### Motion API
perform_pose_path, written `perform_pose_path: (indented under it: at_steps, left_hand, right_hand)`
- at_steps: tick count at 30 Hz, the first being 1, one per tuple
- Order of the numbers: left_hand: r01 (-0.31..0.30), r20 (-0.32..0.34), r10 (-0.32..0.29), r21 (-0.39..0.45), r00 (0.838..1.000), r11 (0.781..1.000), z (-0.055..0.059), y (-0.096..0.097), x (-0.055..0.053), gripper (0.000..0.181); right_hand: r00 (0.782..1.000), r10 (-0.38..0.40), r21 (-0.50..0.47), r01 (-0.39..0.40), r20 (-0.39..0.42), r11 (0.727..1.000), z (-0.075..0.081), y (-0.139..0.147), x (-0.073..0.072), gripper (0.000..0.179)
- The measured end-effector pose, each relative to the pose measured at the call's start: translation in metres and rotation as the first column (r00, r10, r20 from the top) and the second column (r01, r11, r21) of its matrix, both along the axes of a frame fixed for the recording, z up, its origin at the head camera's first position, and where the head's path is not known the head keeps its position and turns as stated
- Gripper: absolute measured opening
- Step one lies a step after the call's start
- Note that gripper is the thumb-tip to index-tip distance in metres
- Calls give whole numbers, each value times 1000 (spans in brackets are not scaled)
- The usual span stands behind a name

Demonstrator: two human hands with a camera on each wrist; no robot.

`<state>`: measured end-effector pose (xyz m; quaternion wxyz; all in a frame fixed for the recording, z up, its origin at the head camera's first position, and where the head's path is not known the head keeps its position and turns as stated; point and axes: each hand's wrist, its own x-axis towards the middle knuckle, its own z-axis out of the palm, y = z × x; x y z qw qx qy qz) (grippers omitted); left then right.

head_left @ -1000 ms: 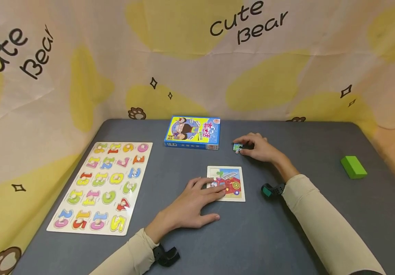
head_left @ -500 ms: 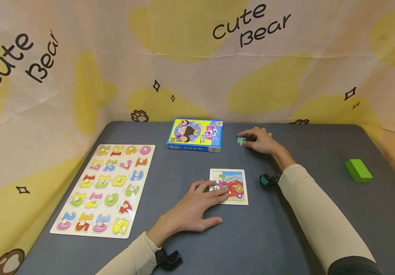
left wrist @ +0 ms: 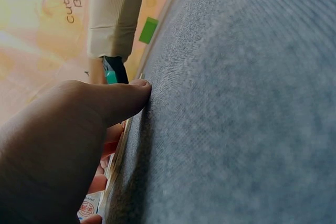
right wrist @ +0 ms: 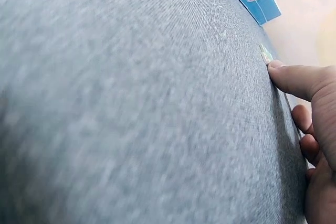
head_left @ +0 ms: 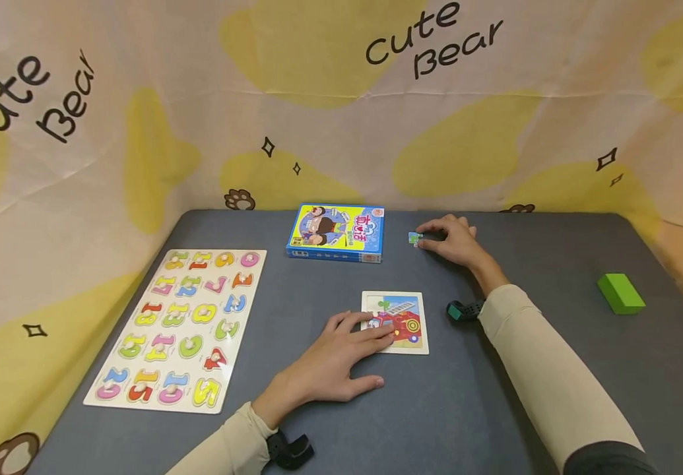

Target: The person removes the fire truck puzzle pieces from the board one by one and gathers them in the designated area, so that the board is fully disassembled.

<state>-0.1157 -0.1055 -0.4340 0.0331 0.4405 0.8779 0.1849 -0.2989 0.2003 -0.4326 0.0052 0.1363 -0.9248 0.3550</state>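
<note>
My right hand [head_left: 451,243] is at the back of the table, right of the blue and yellow box. Between its thumb and index finger it pinches a small blue-green jigsaw puzzle piece [head_left: 414,239]. In the right wrist view the thumb covers part of that puzzle piece [right wrist: 265,54], which shows close over the tabletop. My left hand [head_left: 332,359] rests with spread, straight fingers on the left part of a square fire truck puzzle [head_left: 412,321] with a pale frame. Those fingers hide some of the picture, and the thumb lies out on the table beside it.
A blue and yellow box [head_left: 336,232] lies at the back middle. On the left is a white number board [head_left: 235,272] with colourful knobbed numerals. A green block [head_left: 621,294] sits at the far right of the grey table [head_left: 513,330]. Printed fabric hangs behind.
My right hand has moved slightly back, away from the fire truck puzzle, with the puzzle piece, which has turned a little. My left hand has stayed on the puzzle.
</note>
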Motion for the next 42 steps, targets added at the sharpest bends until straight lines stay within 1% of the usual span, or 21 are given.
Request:
perform_pose_path:
  at_steps: [5,9,14,19,25,28,32,35,38,42]
  left_hand:
    - [0,6,0,0,1000,1000,1,0,0,66]
    - [-4,12,4,-14,1000,1000,2,1,0,66]
    - [-11,10,11,-26,1000,1000,1,1,0,66]
    - [-12,23,13,-27,1000,1000,2,2,1,66]
    - [-14,33,15,-37,999,999,3,2,1,67]
    - [-11,34,13,-40,999,999,4,1,0,68]
    - [-5,34,6,-42,999,999,4,1,-1,69]
    - [-4,34,6,-47,999,999,3,1,-2,70]
    - [-6,41,8,-53,999,999,3,1,-2,70]
    - [-9,51,12,-53,999,999,3,1,-3,70]
  right_hand:
    - [999,-35,41,35,-5,999,0,-4,-6,35]
    - [999,-54,55,54,-4,997,-1,-7,-10,36]
    - [998,-61,64,61,-5,996,-2,-8,-14,36]
    - [998,-62,74,63,-8,995,-2,-9,-16,37]
    - [998,-64,53,65,-13,996,-2,-9,-18,38]
    - [998,-60,4,60,-24,998,-3,-7,-17,39]
    - [999,-40,-121,37,-24,992,-2,-2,-10,38]
    - [1000,-7,-197,6,-4,980,0,3,0,38]
    - [999,44,-217,-43,1,975,1,6,14,36]
    - [992,124,-198,-126,-22,972,0,4,36,29]
